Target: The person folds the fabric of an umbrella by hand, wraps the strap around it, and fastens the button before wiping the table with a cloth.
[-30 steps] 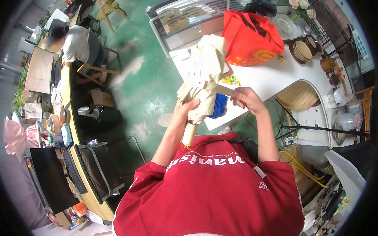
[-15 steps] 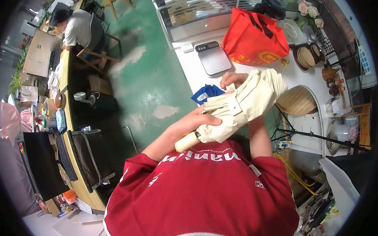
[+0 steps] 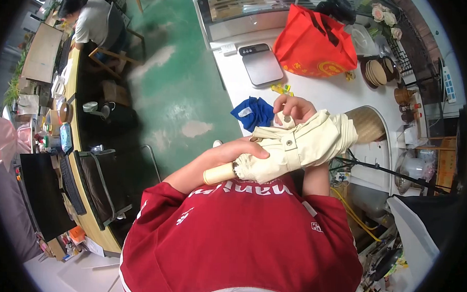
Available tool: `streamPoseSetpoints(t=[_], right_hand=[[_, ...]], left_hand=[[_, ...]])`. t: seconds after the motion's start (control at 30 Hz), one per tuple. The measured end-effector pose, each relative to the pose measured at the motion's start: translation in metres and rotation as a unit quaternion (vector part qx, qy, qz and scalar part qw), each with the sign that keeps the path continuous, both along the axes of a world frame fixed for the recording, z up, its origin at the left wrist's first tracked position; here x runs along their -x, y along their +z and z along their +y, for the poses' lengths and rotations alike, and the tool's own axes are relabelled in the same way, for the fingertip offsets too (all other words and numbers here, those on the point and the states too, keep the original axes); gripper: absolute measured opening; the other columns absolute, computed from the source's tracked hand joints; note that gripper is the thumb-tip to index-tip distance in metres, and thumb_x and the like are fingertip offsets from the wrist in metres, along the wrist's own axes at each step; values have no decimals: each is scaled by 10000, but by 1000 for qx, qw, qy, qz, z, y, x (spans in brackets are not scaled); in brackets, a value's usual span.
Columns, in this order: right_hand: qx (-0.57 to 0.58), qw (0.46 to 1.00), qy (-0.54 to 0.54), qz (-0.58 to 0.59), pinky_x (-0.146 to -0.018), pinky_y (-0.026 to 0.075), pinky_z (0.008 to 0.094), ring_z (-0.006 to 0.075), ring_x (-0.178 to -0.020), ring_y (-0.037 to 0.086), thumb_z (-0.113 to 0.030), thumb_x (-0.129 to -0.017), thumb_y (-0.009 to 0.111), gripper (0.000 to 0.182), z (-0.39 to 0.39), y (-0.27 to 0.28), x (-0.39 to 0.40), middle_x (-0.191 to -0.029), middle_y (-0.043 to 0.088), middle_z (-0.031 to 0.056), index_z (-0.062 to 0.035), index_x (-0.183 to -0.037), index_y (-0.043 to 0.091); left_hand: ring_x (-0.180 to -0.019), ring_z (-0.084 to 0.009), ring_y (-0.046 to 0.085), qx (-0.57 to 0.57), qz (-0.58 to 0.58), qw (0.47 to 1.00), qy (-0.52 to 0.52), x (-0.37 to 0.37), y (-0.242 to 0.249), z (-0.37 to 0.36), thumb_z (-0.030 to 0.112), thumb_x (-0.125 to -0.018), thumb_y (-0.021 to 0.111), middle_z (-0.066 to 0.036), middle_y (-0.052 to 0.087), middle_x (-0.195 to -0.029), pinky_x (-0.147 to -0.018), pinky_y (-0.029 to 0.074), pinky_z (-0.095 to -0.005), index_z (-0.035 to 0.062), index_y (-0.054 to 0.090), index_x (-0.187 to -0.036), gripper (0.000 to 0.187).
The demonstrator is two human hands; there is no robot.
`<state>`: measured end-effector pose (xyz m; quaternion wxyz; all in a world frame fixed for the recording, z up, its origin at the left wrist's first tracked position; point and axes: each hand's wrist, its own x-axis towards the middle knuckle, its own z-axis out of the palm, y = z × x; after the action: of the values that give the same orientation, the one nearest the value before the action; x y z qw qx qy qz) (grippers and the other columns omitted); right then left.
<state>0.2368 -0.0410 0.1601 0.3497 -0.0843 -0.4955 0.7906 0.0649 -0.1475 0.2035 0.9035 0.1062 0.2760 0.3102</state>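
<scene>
A cream folding umbrella (image 3: 310,148), furled with loose folds, lies across the front of my chest. Its pale handle (image 3: 219,175) points down to the left. My left hand (image 3: 243,149) is closed round the lower canopy near that handle, thumb on top. Beyond the canopy, my right hand (image 3: 298,109) pinches the free end of a cream strap (image 3: 285,120); part of this hand is hidden behind the fabric. A metal snap (image 3: 289,144) shows on the canopy band. Just left of my right hand, a crumpled blue cloth (image 3: 253,114) rests on the white table (image 3: 233,79).
A kitchen scale (image 3: 260,65), a red bag (image 3: 317,43) and small yellow wrappers (image 3: 282,89) are on the table. A woven basket (image 3: 367,125) stands to the right. A person (image 3: 91,22) sits at the left desk. A black bar (image 3: 382,172) crosses at right.
The umbrella has turned flatter and its handle has shifted left. The strap end now shows plainly at my right fingers. The yellow wrappers have come into sight, and the whole view has shifted slightly.
</scene>
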Motion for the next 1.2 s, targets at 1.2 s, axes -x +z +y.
streamPoseSetpoints(t=[1.2], right_hand=[[192,934,149,262,-656,360,227,103,-712,400,-205,-852,571,183,-29,-26,14,-741,463,-1,-46,-943,566]], left_hand=[[-1206,-181,362,-84,1,996,-18,-4,2,-10,28,-709,574,-113,391,-1290,-1013,254,-290,-31,268,-1303,670]])
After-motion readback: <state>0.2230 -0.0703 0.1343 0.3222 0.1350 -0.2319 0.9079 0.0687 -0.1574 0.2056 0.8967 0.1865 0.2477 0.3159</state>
